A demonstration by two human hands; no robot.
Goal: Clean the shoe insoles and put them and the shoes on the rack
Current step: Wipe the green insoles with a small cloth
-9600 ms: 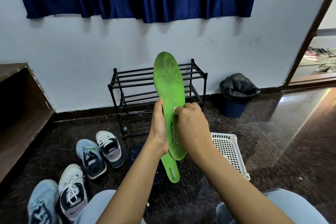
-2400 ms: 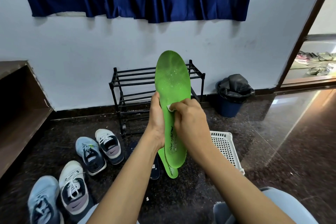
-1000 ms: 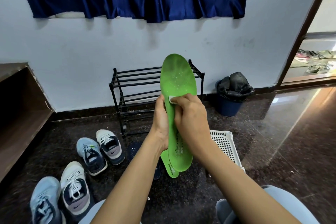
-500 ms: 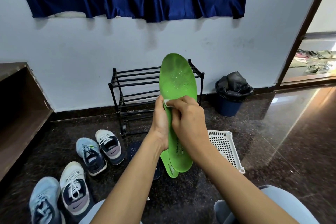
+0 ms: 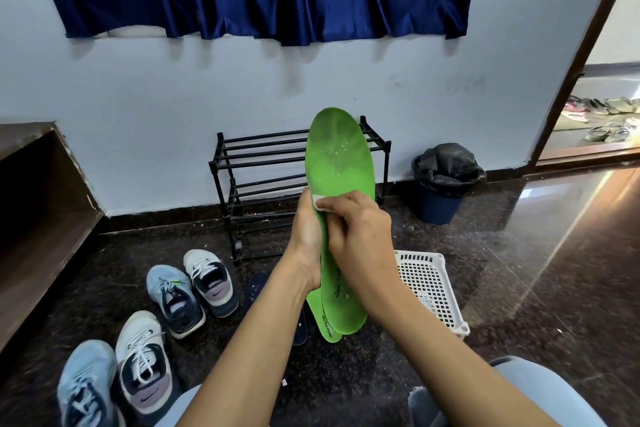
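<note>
Your left hand (image 5: 306, 239) grips the green insole (image 5: 341, 156) upright in front of the rack (image 5: 263, 163). Your right hand (image 5: 360, 236) pinches a small white wipe (image 5: 319, 201) against its face. A second green insole (image 5: 329, 329) lies on the floor before the rack, with four shoes (image 5: 192, 291) to the rack's front-left.

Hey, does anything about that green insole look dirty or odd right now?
Yes. The green insole has pale specks and dull, faded patches across its upper half, above where the right hand presses a white wipe; the left hand grips its edge.
</note>
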